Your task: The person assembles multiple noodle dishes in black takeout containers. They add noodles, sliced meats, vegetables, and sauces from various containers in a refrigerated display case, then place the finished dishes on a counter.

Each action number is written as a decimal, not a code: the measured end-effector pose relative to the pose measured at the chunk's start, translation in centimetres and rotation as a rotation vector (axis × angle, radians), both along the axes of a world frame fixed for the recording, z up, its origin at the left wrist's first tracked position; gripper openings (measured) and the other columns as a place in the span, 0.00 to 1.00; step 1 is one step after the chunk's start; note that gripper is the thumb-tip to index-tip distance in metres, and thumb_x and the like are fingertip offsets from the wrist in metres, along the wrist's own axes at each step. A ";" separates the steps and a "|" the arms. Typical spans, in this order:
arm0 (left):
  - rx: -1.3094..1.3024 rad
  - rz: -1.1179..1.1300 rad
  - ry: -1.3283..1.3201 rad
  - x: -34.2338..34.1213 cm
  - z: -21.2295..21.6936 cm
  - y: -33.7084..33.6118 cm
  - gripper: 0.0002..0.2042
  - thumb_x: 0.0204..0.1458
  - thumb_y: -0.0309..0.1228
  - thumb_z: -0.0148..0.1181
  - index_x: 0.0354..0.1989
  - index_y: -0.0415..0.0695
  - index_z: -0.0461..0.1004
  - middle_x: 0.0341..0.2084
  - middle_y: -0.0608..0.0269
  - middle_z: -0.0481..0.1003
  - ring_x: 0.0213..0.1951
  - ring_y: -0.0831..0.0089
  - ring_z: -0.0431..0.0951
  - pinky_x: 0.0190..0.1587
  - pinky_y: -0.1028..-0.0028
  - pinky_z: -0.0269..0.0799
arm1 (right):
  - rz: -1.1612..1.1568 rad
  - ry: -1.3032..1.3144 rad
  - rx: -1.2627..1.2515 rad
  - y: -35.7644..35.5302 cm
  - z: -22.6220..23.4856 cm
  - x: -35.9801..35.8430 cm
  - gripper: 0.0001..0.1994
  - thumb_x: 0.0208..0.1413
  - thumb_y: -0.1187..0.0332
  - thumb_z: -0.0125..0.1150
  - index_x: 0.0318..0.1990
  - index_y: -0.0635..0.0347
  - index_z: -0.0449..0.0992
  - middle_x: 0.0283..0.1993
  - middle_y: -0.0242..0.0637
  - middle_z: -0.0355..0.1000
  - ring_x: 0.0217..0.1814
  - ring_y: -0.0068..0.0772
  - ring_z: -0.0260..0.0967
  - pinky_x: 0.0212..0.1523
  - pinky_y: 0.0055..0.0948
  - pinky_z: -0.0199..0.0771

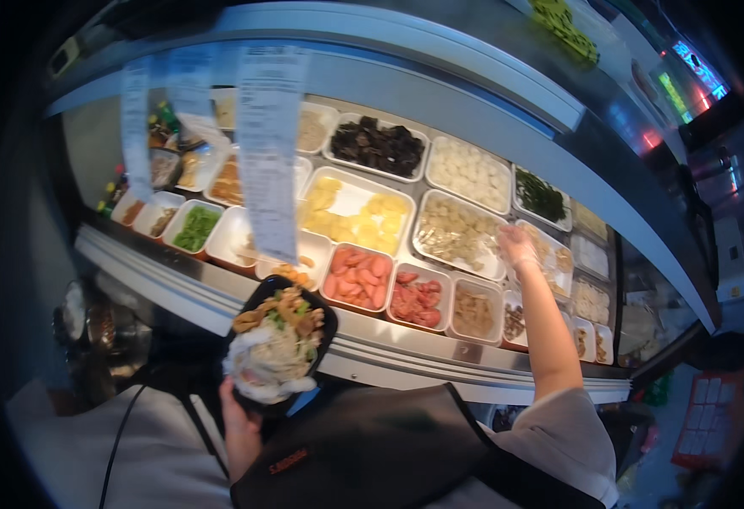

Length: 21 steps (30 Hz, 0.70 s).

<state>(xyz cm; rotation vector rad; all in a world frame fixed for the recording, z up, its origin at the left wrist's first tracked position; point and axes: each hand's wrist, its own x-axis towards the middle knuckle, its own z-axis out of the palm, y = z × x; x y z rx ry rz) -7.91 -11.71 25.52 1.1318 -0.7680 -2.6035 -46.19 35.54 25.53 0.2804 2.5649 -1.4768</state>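
Note:
My left hand [239,428] is closed around the near side of a black bowl [331,321], holding it tilted in front of the counter. In the bowl lie pale strands [291,343], browned pieces [300,310], some green bits and a crumpled whitish, film-like clump [253,366]. My right arm is stretched out over the counter. In a clear plastic glove, my right hand [519,244] is at the edge between a tray of pale translucent pieces [457,227] and a tray of light-coloured pieces [550,254]. Its fingertips are blurred, and whether they hold anything is not visible.
Food trays fill the counter: yellow slices [363,216], black fungus [376,146], white pieces [469,172], pink slices [357,276], red slices [415,299], chopped greens [196,229]. Long paper slips [268,144] hang in front. A metal ledge [423,352] edges the counter.

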 end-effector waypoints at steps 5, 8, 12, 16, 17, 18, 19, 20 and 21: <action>-0.035 0.004 0.001 -0.1 0.2 -0.4 0.27 0.50 0.48 0.48 0.56 0.45 0.61 0.51 0.58 0.66 0.53 0.59 0.64 0.55 0.61 0.60 | 0.072 0.063 0.556 3.1 -4.3 -8.4 0.18 0.41 0.64 0.59 0.43 0.57 0.75 0.39 0.40 0.74 0.40 0.30 0.71 0.42 0.27 0.69; -0.025 0.044 0.029 0.6 0.0 -0.1 0.28 0.49 0.48 0.49 0.57 0.47 0.59 0.54 0.60 0.64 0.55 0.59 0.62 0.56 0.59 0.58 | 0.094 0.011 0.438 -0.8 -3.5 -11.1 0.17 0.44 0.65 0.57 0.44 0.58 0.75 0.39 0.41 0.74 0.40 0.36 0.71 0.42 0.29 0.69; -0.019 0.054 0.082 0.9 -0.7 0.7 0.29 0.48 0.47 0.49 0.58 0.47 0.58 0.54 0.59 0.64 0.55 0.59 0.63 0.56 0.59 0.58 | 0.080 0.054 0.479 -1.6 -5.0 -15.0 0.17 0.45 0.66 0.57 0.44 0.57 0.74 0.40 0.40 0.74 0.40 0.35 0.71 0.42 0.30 0.69; -0.055 0.091 0.071 0.0 -0.3 1.8 0.30 0.48 0.48 0.49 0.58 0.47 0.58 0.54 0.58 0.63 0.55 0.59 0.63 0.56 0.59 0.59 | 0.032 0.130 0.597 -2.4 -7.2 -19.8 0.17 0.45 0.66 0.57 0.45 0.57 0.73 0.41 0.38 0.73 0.40 0.34 0.70 0.42 0.30 0.69; -0.060 0.086 0.080 -0.2 0.0 2.1 0.30 0.48 0.48 0.49 0.58 0.47 0.58 0.54 0.58 0.63 0.55 0.58 0.63 0.56 0.59 0.59 | 0.023 0.140 0.621 -2.9 -8.0 -20.6 0.17 0.45 0.66 0.57 0.45 0.56 0.73 0.41 0.38 0.73 0.40 0.34 0.70 0.42 0.30 0.69; -0.084 0.123 0.051 0.1 0.1 2.2 0.31 0.47 0.49 0.49 0.58 0.46 0.58 0.54 0.58 0.63 0.55 0.58 0.63 0.56 0.58 0.59 | 0.027 0.151 0.630 -4.0 -8.8 -21.4 0.17 0.45 0.66 0.57 0.45 0.56 0.73 0.41 0.37 0.73 0.40 0.34 0.70 0.42 0.30 0.69; -0.088 0.111 0.052 -0.3 0.4 2.5 0.31 0.46 0.49 0.49 0.58 0.46 0.58 0.54 0.58 0.63 0.55 0.58 0.63 0.56 0.59 0.59 | 0.017 0.158 0.662 -4.6 -9.3 -22.1 0.17 0.45 0.66 0.57 0.45 0.56 0.73 0.41 0.37 0.72 0.40 0.33 0.70 0.43 0.30 0.69; -0.092 0.100 0.052 -0.8 0.9 2.7 0.32 0.46 0.49 0.49 0.58 0.45 0.58 0.54 0.57 0.63 0.55 0.58 0.63 0.56 0.59 0.59 | 0.004 0.165 0.685 -5.1 -9.8 -22.8 0.17 0.45 0.66 0.57 0.45 0.56 0.73 0.41 0.37 0.72 0.40 0.33 0.70 0.43 0.30 0.69; -0.103 0.090 0.067 -0.5 0.9 2.8 0.33 0.45 0.50 0.49 0.59 0.44 0.58 0.54 0.55 0.63 0.55 0.57 0.63 0.57 0.59 0.59 | 0.006 0.173 0.703 -6.1 -10.4 -23.2 0.17 0.45 0.66 0.57 0.46 0.56 0.73 0.41 0.36 0.72 0.40 0.33 0.70 0.43 0.30 0.69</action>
